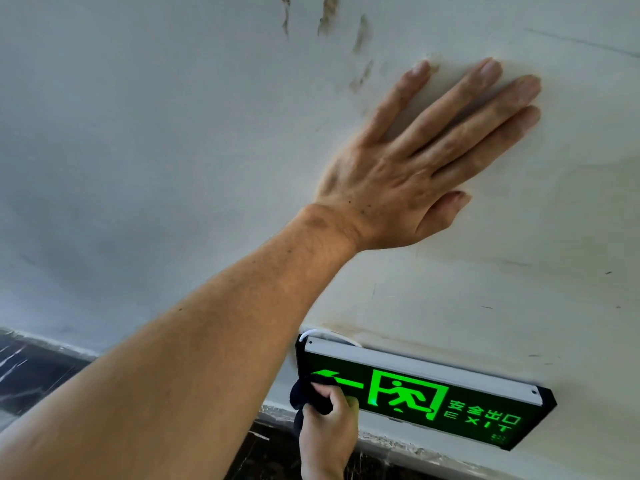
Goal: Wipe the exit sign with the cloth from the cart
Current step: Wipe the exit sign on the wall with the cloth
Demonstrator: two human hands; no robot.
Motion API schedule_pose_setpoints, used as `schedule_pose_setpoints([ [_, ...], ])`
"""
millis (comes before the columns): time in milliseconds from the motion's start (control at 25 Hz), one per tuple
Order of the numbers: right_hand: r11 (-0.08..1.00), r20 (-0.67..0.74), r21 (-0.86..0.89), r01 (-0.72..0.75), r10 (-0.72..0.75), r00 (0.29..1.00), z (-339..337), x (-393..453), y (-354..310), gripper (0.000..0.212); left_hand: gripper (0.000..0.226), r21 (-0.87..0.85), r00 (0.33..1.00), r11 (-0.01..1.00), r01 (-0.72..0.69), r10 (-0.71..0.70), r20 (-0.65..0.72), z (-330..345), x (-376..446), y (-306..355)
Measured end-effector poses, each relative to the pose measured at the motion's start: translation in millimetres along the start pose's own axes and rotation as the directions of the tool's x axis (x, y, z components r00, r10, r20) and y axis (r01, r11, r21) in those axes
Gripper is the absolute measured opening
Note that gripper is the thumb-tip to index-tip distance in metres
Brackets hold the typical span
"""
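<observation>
The exit sign (450, 400) is a black box with a silver top rail, glowing green with an arrow, a running figure and the word EXIT, mounted low on the white wall. My right hand (329, 434) comes up from the bottom edge and grips a dark cloth (308, 393), pressing it against the sign's left end over the arrow. My left hand (415, 161) lies flat on the wall above the sign, fingers spread, holding nothing. My left forearm crosses the view from the lower left and hides part of the wall left of the sign.
The white wall (173, 133) is scuffed, with dark streaks (360, 46) near the top. A dark marble skirting (34, 372) runs along the wall's base under the sign. A thin white cable (311, 332) loops out at the sign's top left corner.
</observation>
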State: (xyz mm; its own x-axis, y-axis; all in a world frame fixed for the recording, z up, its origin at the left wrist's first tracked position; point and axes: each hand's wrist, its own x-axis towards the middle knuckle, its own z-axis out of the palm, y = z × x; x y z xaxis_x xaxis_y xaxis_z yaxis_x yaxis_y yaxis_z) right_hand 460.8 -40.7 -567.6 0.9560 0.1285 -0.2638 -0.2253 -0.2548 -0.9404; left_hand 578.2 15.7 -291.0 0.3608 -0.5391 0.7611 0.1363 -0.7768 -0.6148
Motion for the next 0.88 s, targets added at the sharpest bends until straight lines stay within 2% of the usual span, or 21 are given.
schedule_pose_setpoints([
  [120,0.999,-0.075,0.044,0.018,-0.015,0.997,-18.7,6.1,4.9,0.046,0.065,0.006,1.000,1.000,0.001,-0.001,-0.004,-0.1,-0.3,-0.1],
  [440,0.997,-0.205,0.023,0.073,-0.066,0.977,-80.3,23.3,14.5,0.036,0.069,0.053,1.000,0.999,-0.003,0.002,0.006,0.9,-1.5,-1.2],
  [760,0.997,-0.360,0.041,0.072,-0.052,0.931,-143.6,46.5,27.6,0.043,0.067,0.076,1.000,0.997,-0.010,0.009,0.014,0.0,-2.3,-1.9],
  [880,0.996,-0.366,0.072,0.051,-0.022,0.930,-173.2,62.1,38.9,0.047,0.067,0.083,1.000,0.996,-0.012,0.011,0.012,0.2,-2.8,-2.9],
])
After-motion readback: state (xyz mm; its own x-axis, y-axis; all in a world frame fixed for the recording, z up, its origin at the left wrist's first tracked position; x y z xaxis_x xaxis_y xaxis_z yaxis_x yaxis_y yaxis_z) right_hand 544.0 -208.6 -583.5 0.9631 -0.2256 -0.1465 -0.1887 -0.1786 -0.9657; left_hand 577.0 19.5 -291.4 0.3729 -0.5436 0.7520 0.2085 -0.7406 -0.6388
